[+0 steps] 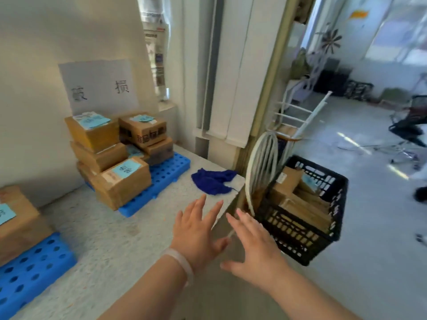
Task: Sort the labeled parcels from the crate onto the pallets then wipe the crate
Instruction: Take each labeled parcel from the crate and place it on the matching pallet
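**Head view: entries as I read them off the feed**

1. Left hand (196, 229), 6 o'clock: open, fingers spread, holding nothing, over the corner of the counter (111, 239).
2. Right hand (256, 248), 5 o'clock: open, fingers spread, empty, stretched towards the crate but not touching it.
3. Hazards, my judgement: a coil of white cable (261, 162) leans just beside the crate's near side, so a hasty reach could snag it. The labels are blurred from here, so a parcel could go to the wrong pallet.
4. Crate (300, 239), 4 o'clock: black and slatted, past the counter's edge and lower than its top. It holds several brown parcels (298, 195); I cannot read the count.
5. Far pallet (166, 179), 9 o'clock: blue and perforated. It carries stacked boxes (120, 181) with blue labels, under a paper sign (99, 86).
6. Near pallet (30, 269), 8 o'clock: blue, with one labelled box (18, 218), partly out of frame.
7. Cloth (212, 181), just below centre: dark blue, crumpled on the counter between far pallet and crate. Wiping is not yet begun.
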A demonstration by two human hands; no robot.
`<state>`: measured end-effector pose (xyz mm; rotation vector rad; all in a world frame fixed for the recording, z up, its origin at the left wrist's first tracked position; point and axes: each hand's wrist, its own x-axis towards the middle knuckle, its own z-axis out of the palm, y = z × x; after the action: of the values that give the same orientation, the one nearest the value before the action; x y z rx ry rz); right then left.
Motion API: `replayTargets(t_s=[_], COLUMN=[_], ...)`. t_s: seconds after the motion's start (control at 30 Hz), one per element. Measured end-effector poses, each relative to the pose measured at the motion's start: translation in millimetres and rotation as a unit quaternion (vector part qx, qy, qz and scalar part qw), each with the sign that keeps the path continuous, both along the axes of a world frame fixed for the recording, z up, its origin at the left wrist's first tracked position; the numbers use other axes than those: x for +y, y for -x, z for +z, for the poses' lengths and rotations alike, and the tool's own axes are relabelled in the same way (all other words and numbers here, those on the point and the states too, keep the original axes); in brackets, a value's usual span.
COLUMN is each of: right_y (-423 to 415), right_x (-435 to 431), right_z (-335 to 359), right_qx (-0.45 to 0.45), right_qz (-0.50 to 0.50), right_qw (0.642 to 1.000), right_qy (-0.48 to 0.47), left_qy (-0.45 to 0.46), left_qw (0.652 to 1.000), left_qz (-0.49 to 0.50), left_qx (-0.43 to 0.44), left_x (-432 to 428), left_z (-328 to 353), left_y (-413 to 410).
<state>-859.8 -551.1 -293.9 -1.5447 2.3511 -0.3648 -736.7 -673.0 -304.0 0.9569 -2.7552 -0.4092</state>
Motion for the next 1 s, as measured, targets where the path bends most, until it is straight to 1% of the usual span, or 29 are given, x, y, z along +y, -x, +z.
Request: replayTargets(t_s=[0.1,0.2,0.43,0.57,0.7,0.87,1.0], right_y=[47.3,76.8,125.3,153.3,194.1,261.2,316.2], right_x=[55.7,97.5,143.6,141.7,124.5,85.8,57.2], right_z=[2.5,-2.5,-21.1,-32.8,-47.3,-74.5,-100.4], right_qx=[0.001,0.001,-0.039,-0.072,-0.107,-0.171,-0.221], right_qz=[-0.064,-0.114,-0.203,-0.24,-0.29,-0.391,-0.453], right_qw=[0.998,0.994,0.978,0.968,0.951,0.904,0.864], right_qy=[-0.008,0.004,0.025,0.019,0.006,0.009,-0.005], left_qy=[0.003,-0.002,-0.027,-0.036,-0.079,-0.127,-0.19], left_qw=[0.998,0.993,0.982,0.977,0.972,0.962,0.948], left_qz=[-0.068,-0.116,-0.184,-0.208,-0.214,-0.224,-0.219], left_qx=[0.0,-0.012,-0.022,-0.041,-0.057,-0.093,-0.131], left_x=[41.8,72.5,105.5,100.6,79.4,35.5,-3.3], left_z=[-0.6,-0.5,-2.0,-15.1,-31.3,-58.1,-79.5], left_y=[65.4,111.8,184.5,218.1,261.5,323.3,369.8])
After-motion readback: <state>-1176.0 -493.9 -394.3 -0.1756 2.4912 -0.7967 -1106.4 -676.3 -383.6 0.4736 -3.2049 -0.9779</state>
